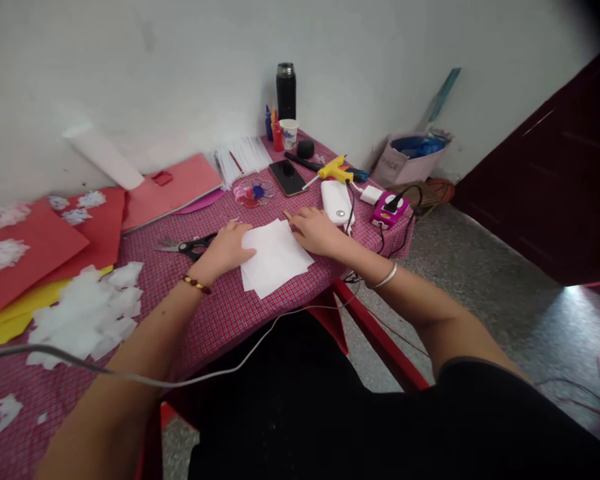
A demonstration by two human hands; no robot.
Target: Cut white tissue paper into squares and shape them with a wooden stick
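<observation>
White sheets point(276, 260) lie mid-frame on the worktop point(217, 317). The left hand point(229, 247) rests at their left edge, the right hand point(313, 231) at their upper right; whether either hand grips them, I cannot tell.

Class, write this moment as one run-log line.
left hand: at paper, left edge | right hand: at paper, right edge | paper: uneven stack on table | scissors: beside left hand, unheld
</observation>
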